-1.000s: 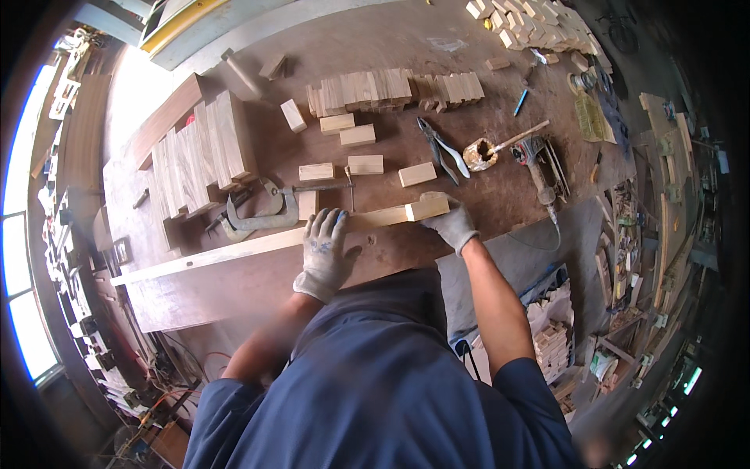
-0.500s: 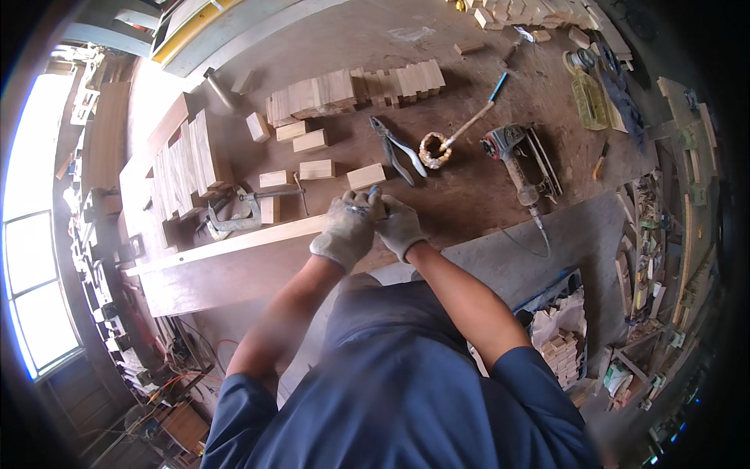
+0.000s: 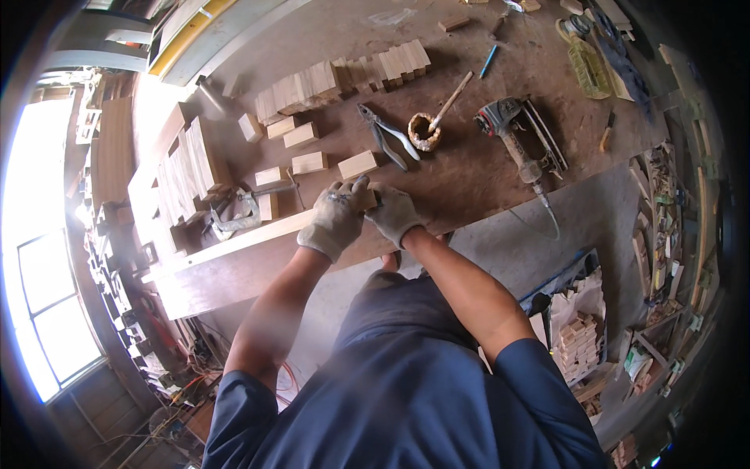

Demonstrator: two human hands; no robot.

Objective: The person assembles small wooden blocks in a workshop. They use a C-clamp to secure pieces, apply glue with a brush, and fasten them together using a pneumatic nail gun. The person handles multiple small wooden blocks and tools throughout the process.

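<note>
Both my hands wear pale work gloves and meet at the near edge of the wooden workbench (image 3: 461,184). My left hand (image 3: 333,217) is closed on one side of a small wooden block (image 3: 366,201), beside the end of a long light wood strip (image 3: 258,240). My right hand (image 3: 393,211) grips the same block from the other side; the gloves hide much of it. Just beyond my fingers lies another wooden block (image 3: 358,164). Pliers (image 3: 387,137) and a round pot with a brush in it (image 3: 424,131) stand a little farther off.
Several loose blocks (image 3: 309,162) and a long row of stacked blocks (image 3: 344,82) lie on the bench. A clamp (image 3: 238,215) sits at left near a stack of boards (image 3: 187,160). At right rests a nail gun (image 3: 516,141) with its air hose (image 3: 551,211). A blue pen-like stick (image 3: 489,61) lies farther back.
The view has shifted slightly, so the bench things appear moved together. My hands have tilted a little apart, and the wooden block between them now shows more.
</note>
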